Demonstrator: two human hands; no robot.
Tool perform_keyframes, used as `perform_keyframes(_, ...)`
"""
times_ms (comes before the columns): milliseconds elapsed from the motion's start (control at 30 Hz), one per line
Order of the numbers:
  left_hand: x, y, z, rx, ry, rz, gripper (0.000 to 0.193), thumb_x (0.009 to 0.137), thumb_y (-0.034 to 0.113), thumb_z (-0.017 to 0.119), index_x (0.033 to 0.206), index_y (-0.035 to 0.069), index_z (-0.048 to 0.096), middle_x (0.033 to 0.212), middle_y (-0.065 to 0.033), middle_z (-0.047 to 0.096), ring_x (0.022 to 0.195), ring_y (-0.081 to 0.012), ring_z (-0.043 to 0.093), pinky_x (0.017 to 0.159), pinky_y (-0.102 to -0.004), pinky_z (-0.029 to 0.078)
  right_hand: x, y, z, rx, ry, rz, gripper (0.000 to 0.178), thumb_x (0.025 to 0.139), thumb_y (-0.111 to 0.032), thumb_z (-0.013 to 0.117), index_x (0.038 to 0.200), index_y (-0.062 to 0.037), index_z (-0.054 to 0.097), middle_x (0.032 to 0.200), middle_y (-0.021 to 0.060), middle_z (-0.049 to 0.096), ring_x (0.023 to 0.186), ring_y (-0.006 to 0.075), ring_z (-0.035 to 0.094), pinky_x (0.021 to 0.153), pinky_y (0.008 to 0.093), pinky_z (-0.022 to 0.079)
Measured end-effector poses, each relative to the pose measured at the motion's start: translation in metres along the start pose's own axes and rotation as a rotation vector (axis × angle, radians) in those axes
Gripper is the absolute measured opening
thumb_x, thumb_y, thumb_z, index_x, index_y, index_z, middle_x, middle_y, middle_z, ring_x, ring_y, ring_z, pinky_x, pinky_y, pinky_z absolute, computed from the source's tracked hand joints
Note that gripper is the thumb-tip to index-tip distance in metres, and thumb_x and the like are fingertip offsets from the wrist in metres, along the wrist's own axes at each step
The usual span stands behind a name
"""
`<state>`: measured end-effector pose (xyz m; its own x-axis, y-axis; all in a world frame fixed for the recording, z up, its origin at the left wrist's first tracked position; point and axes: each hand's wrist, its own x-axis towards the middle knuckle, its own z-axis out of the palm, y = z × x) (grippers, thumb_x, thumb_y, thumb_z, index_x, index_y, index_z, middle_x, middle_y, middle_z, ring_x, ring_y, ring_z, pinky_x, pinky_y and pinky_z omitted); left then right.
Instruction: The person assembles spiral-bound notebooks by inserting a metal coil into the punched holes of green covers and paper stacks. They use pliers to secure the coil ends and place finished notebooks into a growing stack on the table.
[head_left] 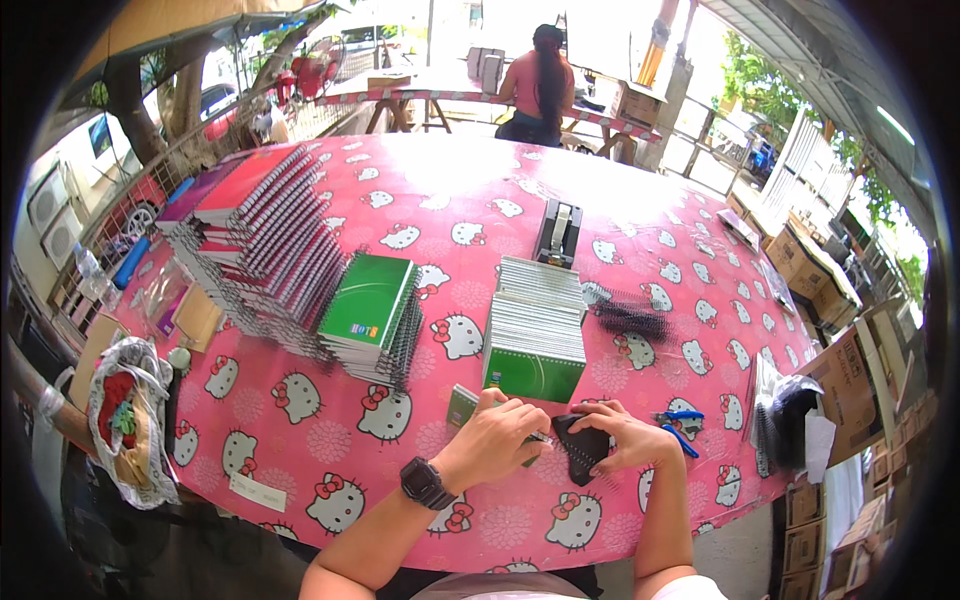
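My left hand (497, 437), with a black watch on its wrist, is closed on a small green notebook (462, 405) that lies tilted at the near middle of the table. Beside it, the fingers of my right hand (622, 440) are bent round a dark, flat piece (583, 450) with a toothed or dotted edge; its kind is unclear. Just beyond both hands lies a row of green-covered notebook blocks (535, 372) with punched holes along the edge. Blue-handled pliers (680, 432) rest to the right of my right hand.
Tall piles of coil-bound notebooks (270, 240) and a green notebook stack (368, 300) stand left. Loose black coils (636, 316) lie right of the blocks. A black desk device (559, 232) sits behind them. A bag (130, 420) hangs at the left edge. A person (540, 85) sits far back.
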<state>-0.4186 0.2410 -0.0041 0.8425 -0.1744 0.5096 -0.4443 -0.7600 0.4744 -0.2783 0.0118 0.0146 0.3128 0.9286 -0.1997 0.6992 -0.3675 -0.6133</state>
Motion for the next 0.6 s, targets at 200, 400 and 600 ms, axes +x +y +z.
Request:
perform_keyframes(200,0.002,0.001,-0.004,0.042,-0.019,0.054,0.025,0.086,0.035,0.063,0.096,0.013,0.059,0.087,-0.0012,0.064,0.090,-0.0180,0.061,0.092,-0.0377,0.032,0.002,-0.008,0.007,-0.019,-0.053,-0.054,0.085,0.054,-0.018,0.085,0.129,-0.0203,0.047,0.148,0.0093,0.030,0.130,0.0346,0.030,0.109,0.0509,0.023)
perform_keyframes(400,0.000,0.000,-0.005,0.020,-0.118,-0.020,0.030,0.081,0.036,0.069,0.099,0.013,0.061,0.090,-0.0023,0.065,0.092,-0.0188,0.061,0.095,-0.0415,0.030,0.001,-0.015,0.009,-0.156,-0.051,0.184,0.089,0.052,-0.022,0.087,0.130,-0.0191,0.045,0.147,0.0109,0.030,0.135,0.0340,0.026,0.108,0.0536,0.023)
perform_keyframes(600,-0.009,-0.005,-0.025,0.187,-0.088,-0.071,0.030,0.074,0.034,0.074,0.090,0.011,0.066,0.086,-0.0007,0.066,0.090,-0.0174,0.059,0.097,-0.0462,0.027,-0.008,0.002,0.020,-0.099,0.230,0.153,0.087,0.050,-0.032,0.087,0.126,-0.0126,0.050,0.142,0.0149,0.037,0.128,0.0353,0.034,0.106,0.0496,0.030)
